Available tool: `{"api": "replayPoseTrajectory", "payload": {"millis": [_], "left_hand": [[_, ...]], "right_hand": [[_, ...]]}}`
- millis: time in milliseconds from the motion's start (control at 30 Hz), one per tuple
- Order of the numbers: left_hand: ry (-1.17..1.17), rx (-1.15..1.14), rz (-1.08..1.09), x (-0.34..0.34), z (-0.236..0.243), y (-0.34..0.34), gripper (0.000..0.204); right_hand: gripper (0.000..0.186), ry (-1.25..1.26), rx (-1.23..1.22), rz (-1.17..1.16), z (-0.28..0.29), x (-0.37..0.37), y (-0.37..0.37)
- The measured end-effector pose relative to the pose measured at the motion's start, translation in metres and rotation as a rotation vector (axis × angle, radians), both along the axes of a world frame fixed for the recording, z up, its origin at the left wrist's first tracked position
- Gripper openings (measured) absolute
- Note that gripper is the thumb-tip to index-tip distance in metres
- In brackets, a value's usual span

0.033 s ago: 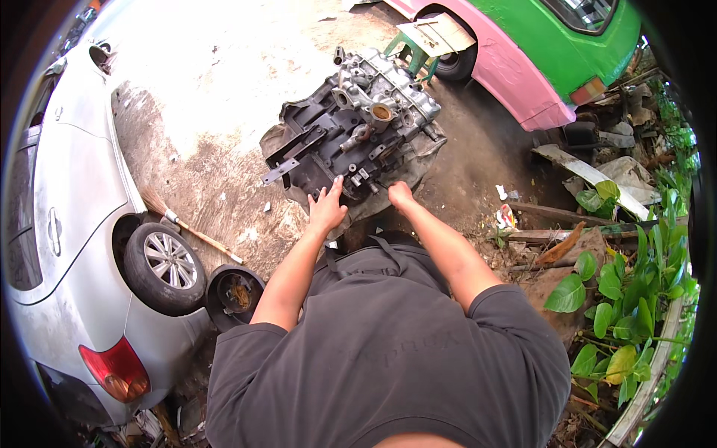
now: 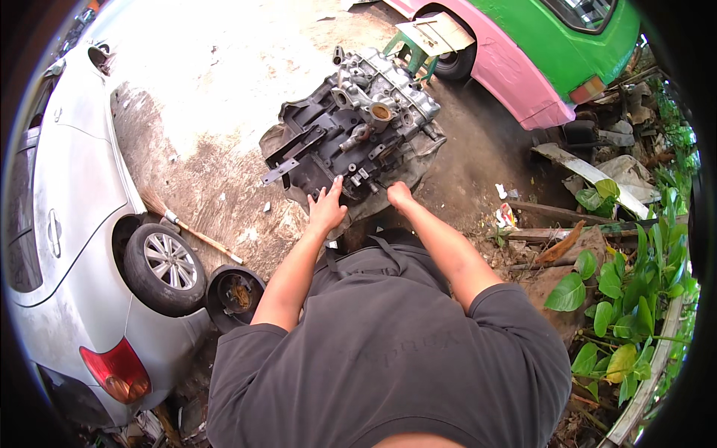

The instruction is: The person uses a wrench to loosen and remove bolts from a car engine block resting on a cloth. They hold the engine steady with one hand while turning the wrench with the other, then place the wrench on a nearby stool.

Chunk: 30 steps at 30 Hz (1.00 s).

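Fingers (image 2: 334,190) of the left hand (image 2: 326,210) spread flat on the near edge of one engine block (image 2: 357,127), which lies on the dirt ground (image 2: 202,149) just ahead of the person. Beside it, the right hand (image 2: 399,196) curls onto the same edge (whether it truly grips, I cannot tell). Two cars flank the yard: one silver car (image 2: 67,216) at left, one green and pink car (image 2: 553,52) at upper right. One loose wheel (image 2: 164,269) and one brake drum (image 2: 236,295) sit by the silver car. One flat tan cardboard sheet (image 2: 437,31) rests on a green stool (image 2: 407,52). A single small red-and-white wrapper (image 2: 506,216) lies right of the hands.
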<state>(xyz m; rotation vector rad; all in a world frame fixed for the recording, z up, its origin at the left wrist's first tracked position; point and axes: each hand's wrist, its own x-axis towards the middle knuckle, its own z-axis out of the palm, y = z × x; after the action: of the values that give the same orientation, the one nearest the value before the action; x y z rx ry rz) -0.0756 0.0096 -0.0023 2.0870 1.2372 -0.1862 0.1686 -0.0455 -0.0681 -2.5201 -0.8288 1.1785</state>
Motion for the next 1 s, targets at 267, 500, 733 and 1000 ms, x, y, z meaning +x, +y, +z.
{"api": "replayPoseTrajectory", "payload": {"millis": [267, 500, 733, 1000], "left_hand": [[-0.025, 0.000, 0.016, 0.004, -0.003, 0.007, 0.088], [0.001, -0.007, 0.118, 0.017, 0.000, 0.000, 0.087], [0.078, 0.033, 0.200, 0.032, 0.007, -0.008, 0.087], [0.156, 0.013, 0.428, 0.068, 0.014, -0.017, 0.090]], "right_hand": [[0.022, 0.111, -0.187, -0.015, -0.001, 0.032, 0.000], [0.031, -0.063, -0.327, 0.157, -0.014, 0.095, -0.037], [0.037, -0.087, -0.170, 0.336, 0.001, 0.126, -0.036], [0.035, -0.034, -0.150, 0.564, -0.016, 0.141, -0.001]]}}
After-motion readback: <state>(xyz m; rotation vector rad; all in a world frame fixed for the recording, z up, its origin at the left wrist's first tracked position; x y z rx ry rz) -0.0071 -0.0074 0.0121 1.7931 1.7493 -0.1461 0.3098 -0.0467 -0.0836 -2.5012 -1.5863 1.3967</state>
